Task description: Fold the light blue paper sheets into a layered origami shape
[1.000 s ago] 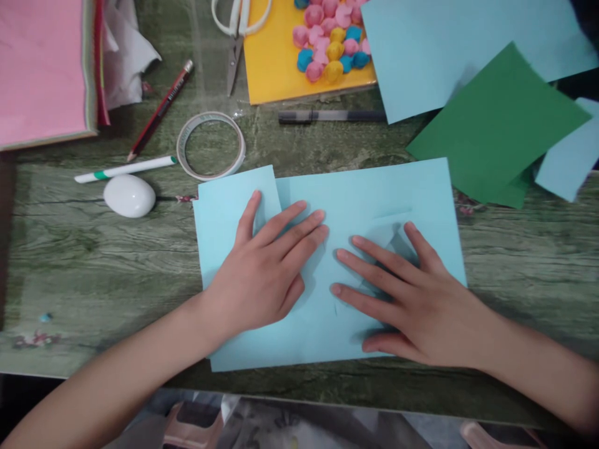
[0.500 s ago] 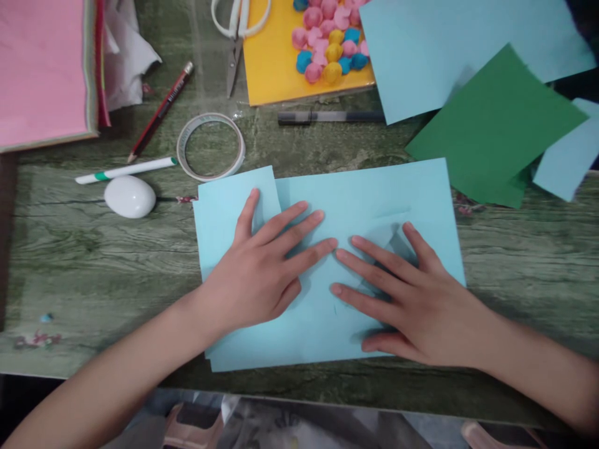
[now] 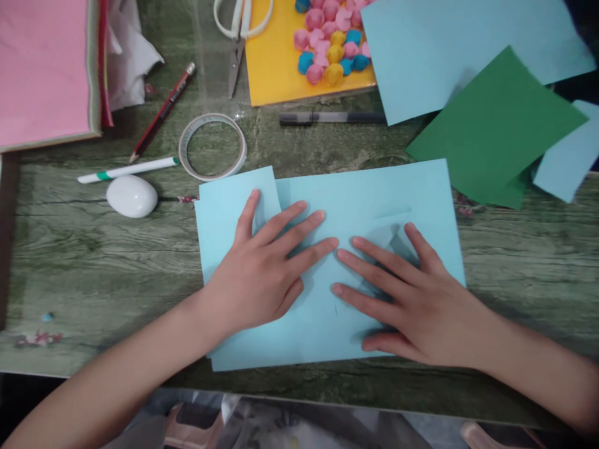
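Observation:
Light blue paper (image 3: 360,193) lies in front of me on the table, with a smaller blue piece (image 3: 238,187) over its upper left part. My left hand (image 3: 257,268) lies on both with its fingers spread. My right hand (image 3: 407,299) rests on the right half of the large sheet, fingers spread too. The fingertips of the two hands nearly meet near the middle of the sheet. Neither hand grips anything. A faint crease shows above my right fingers.
Behind the sheet are a tape roll (image 3: 213,174), black pen (image 3: 327,118), scissors (image 3: 236,56) and small coloured pieces on yellow paper (image 3: 276,75). A white egg shape (image 3: 131,196), marker (image 3: 128,169), pencil (image 3: 161,115) and pink sheets (image 3: 44,75) are left. Green paper (image 3: 491,131) lies right.

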Demonstrator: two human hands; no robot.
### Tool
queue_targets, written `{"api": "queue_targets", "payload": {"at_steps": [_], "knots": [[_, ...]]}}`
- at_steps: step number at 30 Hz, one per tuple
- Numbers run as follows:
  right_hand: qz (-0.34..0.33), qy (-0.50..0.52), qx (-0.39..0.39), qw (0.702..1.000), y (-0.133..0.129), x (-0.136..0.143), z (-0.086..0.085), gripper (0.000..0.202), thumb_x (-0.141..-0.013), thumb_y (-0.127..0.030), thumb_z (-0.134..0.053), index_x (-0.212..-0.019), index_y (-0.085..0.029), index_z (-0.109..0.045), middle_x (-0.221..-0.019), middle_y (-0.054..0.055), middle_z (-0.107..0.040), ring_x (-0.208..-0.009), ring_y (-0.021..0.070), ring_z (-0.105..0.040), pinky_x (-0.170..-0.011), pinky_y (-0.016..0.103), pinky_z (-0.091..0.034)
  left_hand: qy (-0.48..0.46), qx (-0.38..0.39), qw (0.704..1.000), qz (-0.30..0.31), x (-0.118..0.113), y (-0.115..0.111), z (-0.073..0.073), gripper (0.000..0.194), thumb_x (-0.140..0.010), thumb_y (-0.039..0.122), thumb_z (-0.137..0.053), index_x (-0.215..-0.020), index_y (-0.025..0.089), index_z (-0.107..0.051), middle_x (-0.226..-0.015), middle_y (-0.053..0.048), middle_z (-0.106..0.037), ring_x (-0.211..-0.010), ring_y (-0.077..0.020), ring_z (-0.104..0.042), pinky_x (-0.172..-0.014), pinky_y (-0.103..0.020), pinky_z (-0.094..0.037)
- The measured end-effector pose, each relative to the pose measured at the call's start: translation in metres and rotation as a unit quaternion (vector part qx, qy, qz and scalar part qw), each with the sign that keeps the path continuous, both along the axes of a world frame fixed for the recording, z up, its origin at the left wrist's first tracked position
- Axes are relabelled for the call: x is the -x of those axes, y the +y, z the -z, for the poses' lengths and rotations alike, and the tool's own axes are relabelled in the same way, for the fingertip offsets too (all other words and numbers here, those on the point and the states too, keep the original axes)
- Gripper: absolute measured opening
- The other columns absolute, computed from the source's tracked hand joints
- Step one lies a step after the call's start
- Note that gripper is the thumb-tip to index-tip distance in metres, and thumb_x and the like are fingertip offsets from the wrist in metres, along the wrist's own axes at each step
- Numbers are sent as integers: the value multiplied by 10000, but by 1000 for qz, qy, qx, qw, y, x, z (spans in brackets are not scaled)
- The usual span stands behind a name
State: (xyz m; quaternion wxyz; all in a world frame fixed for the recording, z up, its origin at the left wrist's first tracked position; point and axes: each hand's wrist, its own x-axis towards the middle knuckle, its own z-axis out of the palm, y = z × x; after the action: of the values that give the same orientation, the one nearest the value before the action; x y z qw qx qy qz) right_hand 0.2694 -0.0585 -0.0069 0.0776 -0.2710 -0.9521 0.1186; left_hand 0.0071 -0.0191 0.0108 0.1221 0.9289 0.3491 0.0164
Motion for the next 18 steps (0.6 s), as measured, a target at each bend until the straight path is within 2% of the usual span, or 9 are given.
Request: {"api": "queue_targets", "payload": {"at_steps": [4,8,12,15,18], "knots": [[3,-3,5,1000,0,0,0,528,-901,-532,-498,-1350,-255,-484,-1525,123,-325,-1419,317,-233,-1081,681,-101,-8,-17,1000,6,-3,-4,1,547,-844,194,-465,-1387,254,-441,-1499,-80,-394,-1415,-318,-277,-1116,-681,-46],[-3,-5,2,1000,0,0,1,575,-885,-582,-488,-1353,-249,-480,-1529,135,-314,-1425,327,-212,-1076,694,-90,-1,-66,998,2,-9,-13,4,546,-815,166,-489,-1360,168,-460,-1521,-108,-347,-1440,-319,-206,-1128,-671,-19],[-1,2,3,1000,0,0,2,567,-887,-562,-499,-1353,-239,-486,-1525,145,-317,-1425,329,-210,-1077,691,-87,-5,-91,995,46,-12,-16,6,514,-836,133,-441,-1349,100,-464,-1454,-80,-460,-1403,-281,-306,-1166,-610,43],[-2,3,3,1000,0,0,1,564,-888,-560,-499,-1347,-233,-494,-1531,150,-301,-1424,331,-211,-1079,688,-81,-13,-76,996,41,-10,-16,5,499,-869,172,-430,-1361,92,-451,-1438,-96,-479,-1376,-289,-354,-1158,-628,34],[-7,-3,0,1000,0,-1,0,568,-889,-572,-488,-1348,-236,-492,-1534,160,-287,-1425,338,-205,-1071,696,-87,-9,-54,998,32,-10,-17,2,491,-902,227,-417,-1378,112,-435,-1455,-89,-456,-1388,-294,-335,-1146,-648,20]]}}
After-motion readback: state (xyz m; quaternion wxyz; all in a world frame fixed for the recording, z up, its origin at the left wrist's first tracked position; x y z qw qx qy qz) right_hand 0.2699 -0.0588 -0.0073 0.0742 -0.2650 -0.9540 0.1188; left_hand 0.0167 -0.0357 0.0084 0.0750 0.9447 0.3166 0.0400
